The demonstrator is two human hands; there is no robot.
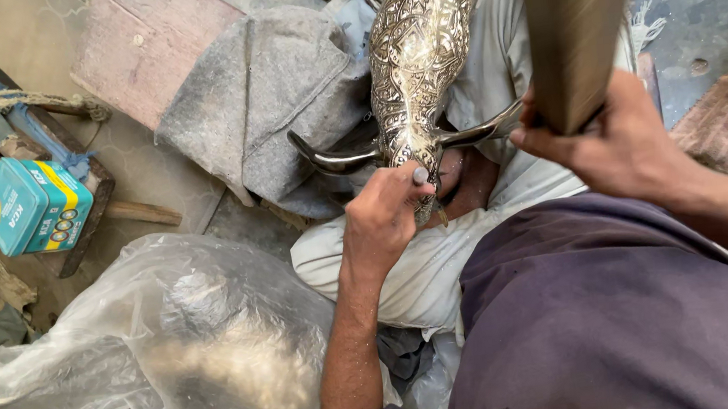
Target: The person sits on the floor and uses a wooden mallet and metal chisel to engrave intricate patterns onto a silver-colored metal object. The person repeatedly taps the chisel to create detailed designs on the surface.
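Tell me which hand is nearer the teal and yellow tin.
Left. The left hand grips a small tool against the engraved metal animal figure, right of the tin. The right hand, gripping a wooden mallet, is farther right still.

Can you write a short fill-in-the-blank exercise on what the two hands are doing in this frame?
1. The left hand pinches a small tool against the engraved ____ animal-head figure.
2. The right hand grips a flat ____ bat raised above the figure.
3. At the far left a ____ tin box rests on a low stand.
4. Below the left forearm lies a clear ____ bag.

Missing words: metal; wooden; teal; plastic
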